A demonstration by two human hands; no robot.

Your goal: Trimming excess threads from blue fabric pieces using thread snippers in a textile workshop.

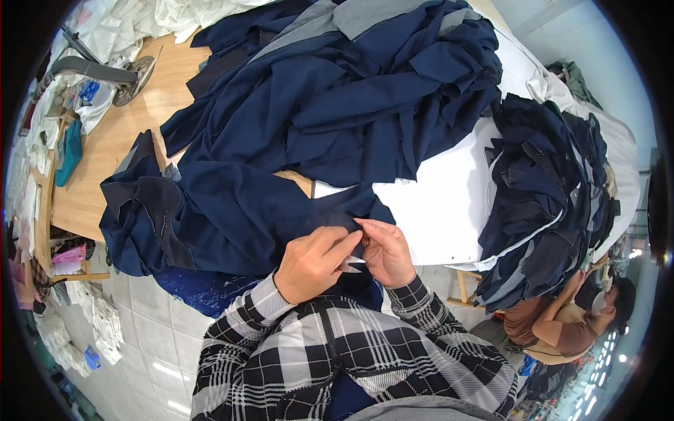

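In front of me, a navy cloth garment piece (239, 210) stretches across the table edge, with darker facing strips at its left end. My left hand (316, 263) is closed at its right end, thumb and fingers pinched on the dark edge. Close beside it, my right hand (386, 254) pinches the same edge, its fingertips nearly touching the left ones. A small pale pointed thing (354, 260) shows between the hands; its kind cannot be made out. The cloth under the fingers is partly hidden.
A big heap of navy cloth pieces (365, 98) with grey parts lies beyond. At the right hangs a bundle of dark cut pieces (533, 189) over a white surface (442, 224). A black stand (126, 77) is on the wooden table (91, 200). A masked person (572, 323) sits lower right.
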